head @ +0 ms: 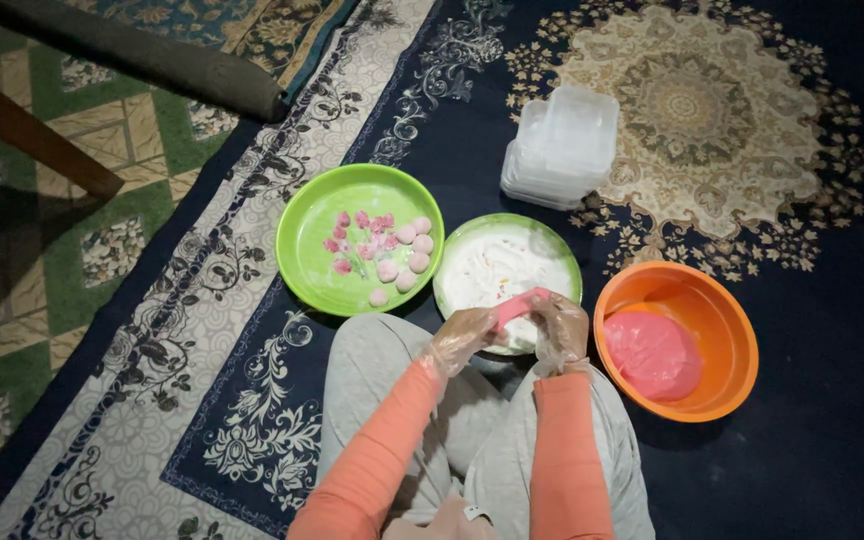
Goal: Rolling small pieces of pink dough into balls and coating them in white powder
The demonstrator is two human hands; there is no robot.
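Observation:
My left hand (462,338) and my right hand (560,328), both in clear plastic gloves, hold between them a strip of pink dough (519,304) over a green plate of white flour (492,262). To the left, a second green plate (312,240) carries several small pink dough balls (404,258) and pink flower-shaped pieces (352,235). At my right stands an orange bowl (722,310) with a lump of pink dough (652,354) in it.
A stack of clear plastic containers (560,145) stands on the dark patterned carpet (772,150) beyond the plates. A rolled dark mat (152,55) and a wooden furniture leg (32,135) lie at the upper left. My grey-trousered knees (372,370) are under my hands.

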